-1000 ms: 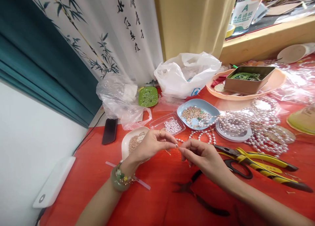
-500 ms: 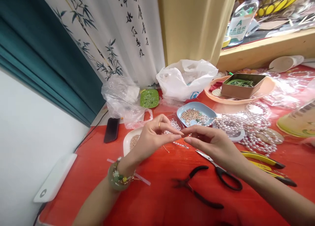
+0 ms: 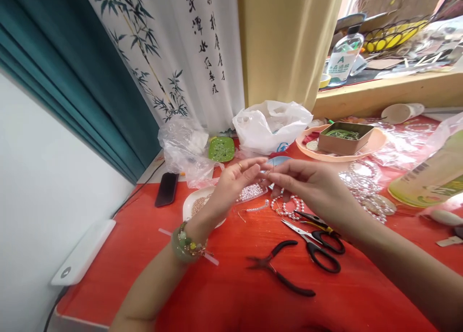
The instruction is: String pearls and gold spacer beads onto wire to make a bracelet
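My left hand [image 3: 231,182] and my right hand [image 3: 313,187] are raised over the red table [image 3: 224,293]. Their thumb and forefinger tips meet and pinch a tiny beading piece, too small to make out. My left wrist carries a green bangle and a beaded bracelet [image 3: 188,242]. Below the fingertips lie a short pearl strand [image 3: 256,207], a clear tray of white pearls [image 3: 249,192] and a white dish of gold beads [image 3: 197,205]. A blue dish [image 3: 278,160] is mostly hidden behind my fingers.
Black pliers [image 3: 278,271] and black-handled scissors [image 3: 318,247] lie in front of my right arm. Pearl bracelets [image 3: 365,187] are piled to the right. At the back are a phone [image 3: 167,189], a green dish [image 3: 221,149], plastic bags [image 3: 271,124] and a tin [image 3: 343,137] on a pink tray [image 3: 376,144].
Both hands have lifted off the table and moved away from me, fingertips still together. The camera tilted up, so the table's things sit lower in view.
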Action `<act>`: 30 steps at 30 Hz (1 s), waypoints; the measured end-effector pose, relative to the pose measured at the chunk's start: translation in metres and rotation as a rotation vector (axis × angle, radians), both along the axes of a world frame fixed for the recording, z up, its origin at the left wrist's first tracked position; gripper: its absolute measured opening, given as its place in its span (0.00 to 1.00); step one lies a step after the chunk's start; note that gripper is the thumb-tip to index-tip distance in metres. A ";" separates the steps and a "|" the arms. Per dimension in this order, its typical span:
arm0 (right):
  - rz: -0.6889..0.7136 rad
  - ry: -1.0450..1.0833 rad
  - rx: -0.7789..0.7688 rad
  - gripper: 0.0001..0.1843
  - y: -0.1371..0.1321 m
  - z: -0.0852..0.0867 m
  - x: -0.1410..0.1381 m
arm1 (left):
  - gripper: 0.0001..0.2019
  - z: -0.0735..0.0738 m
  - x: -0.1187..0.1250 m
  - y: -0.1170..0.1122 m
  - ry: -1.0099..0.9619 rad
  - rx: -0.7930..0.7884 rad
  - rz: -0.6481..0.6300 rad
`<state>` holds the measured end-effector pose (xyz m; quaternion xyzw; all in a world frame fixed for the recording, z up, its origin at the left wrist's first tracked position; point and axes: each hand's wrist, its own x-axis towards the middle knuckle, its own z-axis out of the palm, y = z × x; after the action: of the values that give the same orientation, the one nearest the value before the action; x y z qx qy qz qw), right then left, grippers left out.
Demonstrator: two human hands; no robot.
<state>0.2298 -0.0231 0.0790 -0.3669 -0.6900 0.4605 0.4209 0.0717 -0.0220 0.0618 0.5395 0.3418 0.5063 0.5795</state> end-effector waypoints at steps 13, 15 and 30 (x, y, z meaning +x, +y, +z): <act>-0.095 0.299 -0.209 0.08 0.041 -0.002 0.001 | 0.07 -0.023 0.003 0.009 -0.011 -0.372 -0.154; -0.090 0.380 -0.278 0.06 0.050 -0.011 0.002 | 0.07 -0.022 0.003 0.011 -0.020 -0.385 -0.180; 0.302 0.391 -0.948 0.11 0.020 -0.096 0.009 | 0.05 -0.050 -0.019 0.051 -0.212 -0.126 0.260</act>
<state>0.2387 -0.0033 -0.0168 -0.3206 -0.3600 0.8371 0.2587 0.0531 0.0294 0.0114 0.3969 0.3765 0.6088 0.5745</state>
